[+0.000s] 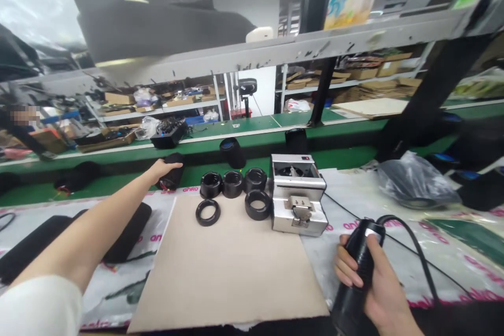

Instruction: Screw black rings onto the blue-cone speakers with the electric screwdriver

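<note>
My left hand (165, 170) reaches forward, its fingers curled over the top of a black fabric-covered roll (171, 178) standing at the far side of a tan cardboard sheet (220, 268). My right hand (364, 278) grips a black corded handheld tool (360, 257) near the front right, its cable arching away to the right. Several black rubber rings and short sleeves lie near the back of the cardboard, including a flat ring (208, 212) and a wider ring (258, 205). Neither hand touches them.
A stainless-steel bench machine (298, 215) stands right of the rings, with a grey plastic bag (413, 181) further right. Black padded rolls (128, 239) lie at the left on printed white film. Black cylinders stand on a green bench beyond, below a shelf beam.
</note>
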`<move>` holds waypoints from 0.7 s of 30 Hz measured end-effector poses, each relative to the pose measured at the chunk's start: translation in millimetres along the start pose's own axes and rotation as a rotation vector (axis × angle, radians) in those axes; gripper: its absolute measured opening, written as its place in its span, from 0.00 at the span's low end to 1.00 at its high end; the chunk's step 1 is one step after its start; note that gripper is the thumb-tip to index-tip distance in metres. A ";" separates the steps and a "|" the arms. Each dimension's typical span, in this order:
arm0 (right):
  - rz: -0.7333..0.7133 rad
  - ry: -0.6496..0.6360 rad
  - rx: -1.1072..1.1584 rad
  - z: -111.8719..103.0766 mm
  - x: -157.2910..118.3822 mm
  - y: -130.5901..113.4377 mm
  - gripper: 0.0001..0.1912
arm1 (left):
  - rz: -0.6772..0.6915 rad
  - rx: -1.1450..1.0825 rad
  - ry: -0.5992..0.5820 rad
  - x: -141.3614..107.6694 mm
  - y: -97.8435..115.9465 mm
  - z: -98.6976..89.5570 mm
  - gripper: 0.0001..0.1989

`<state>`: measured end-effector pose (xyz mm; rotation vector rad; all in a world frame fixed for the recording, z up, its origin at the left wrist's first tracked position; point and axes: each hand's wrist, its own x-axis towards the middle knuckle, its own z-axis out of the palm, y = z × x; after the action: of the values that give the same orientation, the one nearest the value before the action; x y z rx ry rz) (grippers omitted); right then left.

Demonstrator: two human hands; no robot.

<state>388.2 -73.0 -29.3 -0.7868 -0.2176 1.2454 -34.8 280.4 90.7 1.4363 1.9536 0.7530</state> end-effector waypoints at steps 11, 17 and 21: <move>0.038 -0.038 0.092 -20.1 14.9 -0.3 0.25 | 0.518 -0.226 0.087 29.5 67.9 108.7 0.22; 0.009 0.007 0.076 -11.3 14.9 -1.9 0.28 | 0.558 -0.430 -0.019 10.1 89.3 171.3 0.22; -0.012 0.036 0.062 -6.2 13.1 -2.9 0.28 | 0.581 -0.547 0.032 -3.3 92.6 153.2 0.28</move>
<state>398.3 -64.0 -35.4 -0.7532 -0.1534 1.2204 137.6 315.5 57.7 1.6303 1.1884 1.4383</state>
